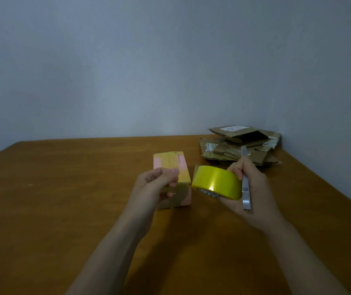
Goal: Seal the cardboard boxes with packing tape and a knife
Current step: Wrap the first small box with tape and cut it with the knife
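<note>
Gripping the box (171, 163) laid near-to-far, the left hand (156, 185) sits just beside the right hand (255, 188) clutching tape (217, 182) and knife (246, 195).

Cardboard pile (241, 145) blocking far-right corner

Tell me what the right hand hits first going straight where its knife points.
Likely the flattened cardboard pile by the wall: the knife in the right hand aims at it, though depth is unclear.

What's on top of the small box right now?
A yellowish strip, likely tape, runs along the box top. The left hand pinches at its near edge, hiding that end and the seam there.
</note>
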